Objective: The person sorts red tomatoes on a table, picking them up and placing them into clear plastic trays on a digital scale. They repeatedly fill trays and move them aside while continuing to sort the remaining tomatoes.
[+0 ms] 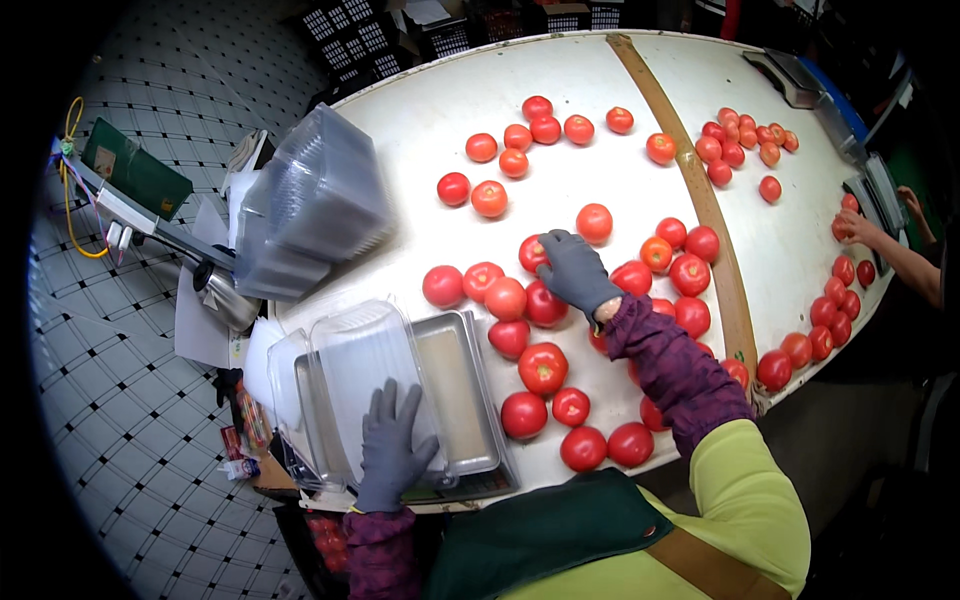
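Note:
My left hand (393, 447), in a grey glove, lies with its fingers spread against a clear plastic clamshell container (362, 350). That container rests at the left part of a shallow metal tray (455, 385) on the table's near edge. My right hand (577, 272), gloved too, reaches over the table, its fingers curled onto a red tomato (533, 252). Several other tomatoes lie loose around it, among them a large one (543, 369) nearer me and a lighter one (594, 223) just beyond the hand. The underside of the right hand's grip is hidden.
A tall stack of clear containers (325, 190) stands at the table's left edge. Brown tape (690, 180) crosses the white table (420, 120). More tomatoes (733, 155) lie beyond it. At the far right another person's hand (855, 228) touches a tomato. Black crates (345, 35) stand behind.

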Motion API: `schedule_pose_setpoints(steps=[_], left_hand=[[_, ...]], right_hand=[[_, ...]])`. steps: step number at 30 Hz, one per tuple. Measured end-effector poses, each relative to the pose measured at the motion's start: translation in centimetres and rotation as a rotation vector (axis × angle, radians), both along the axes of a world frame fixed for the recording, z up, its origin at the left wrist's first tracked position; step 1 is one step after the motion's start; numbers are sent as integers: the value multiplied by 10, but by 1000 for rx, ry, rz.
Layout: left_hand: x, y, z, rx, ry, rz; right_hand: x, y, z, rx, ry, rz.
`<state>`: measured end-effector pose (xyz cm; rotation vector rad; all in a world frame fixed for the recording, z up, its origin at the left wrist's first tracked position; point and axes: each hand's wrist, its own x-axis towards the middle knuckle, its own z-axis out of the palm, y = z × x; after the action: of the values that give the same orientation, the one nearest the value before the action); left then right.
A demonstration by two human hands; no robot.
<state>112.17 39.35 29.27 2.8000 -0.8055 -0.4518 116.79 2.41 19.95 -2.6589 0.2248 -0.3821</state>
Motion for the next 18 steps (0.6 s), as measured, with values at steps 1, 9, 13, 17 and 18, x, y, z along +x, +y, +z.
schedule_pose_setpoints(steps=[1, 9, 13, 17, 18], left_hand=[[1, -3, -2, 98, 56, 3], [2, -2, 2, -59, 13, 65], [5, -2, 4, -162, -170, 112], [9, -4, 3, -241, -150, 156], [9, -4, 1, -249, -114, 209]], right_hand=[[16, -2, -7, -9, -17, -11], [39, -17, -22, -29, 314, 162], [50, -46, -8, -153, 692, 243], [97, -59, 2, -83, 210, 171], [117, -61, 4, -83, 117, 134]])
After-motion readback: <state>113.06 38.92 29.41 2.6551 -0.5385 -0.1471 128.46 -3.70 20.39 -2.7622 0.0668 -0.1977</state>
